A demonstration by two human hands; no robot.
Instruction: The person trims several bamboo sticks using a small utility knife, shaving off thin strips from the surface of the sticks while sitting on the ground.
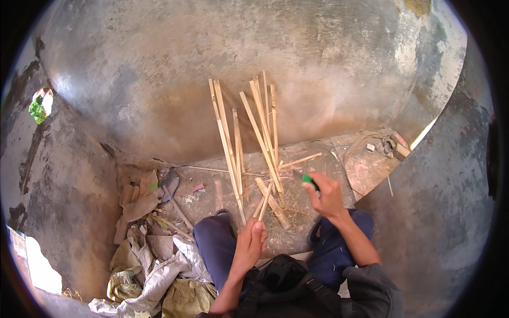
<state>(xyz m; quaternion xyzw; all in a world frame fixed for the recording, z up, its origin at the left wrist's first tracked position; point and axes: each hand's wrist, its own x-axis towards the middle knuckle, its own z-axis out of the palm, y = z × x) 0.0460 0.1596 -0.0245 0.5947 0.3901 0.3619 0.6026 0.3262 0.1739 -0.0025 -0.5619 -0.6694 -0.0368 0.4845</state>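
Note:
My left hand [249,245] grips the lower end of a thin bamboo strip [264,201] that points up and away over the floor. My right hand [325,195] is closed around a green-handled knife [307,180], its blade end held up beside the strip's top. Several long bamboo slats [249,132] lean against the curved grey wall just beyond both hands. More short split pieces [273,204] lie on the floor between my knees. My legs, in dark blue trousers [214,244], are bent on either side.
A hatchet-like tool [170,185] lies on the floor to the left. Crumpled sacks and cloth [154,270] pile at lower left. Curved concrete walls [159,69] close in on every side. Rope and small scraps [379,146] sit at the right.

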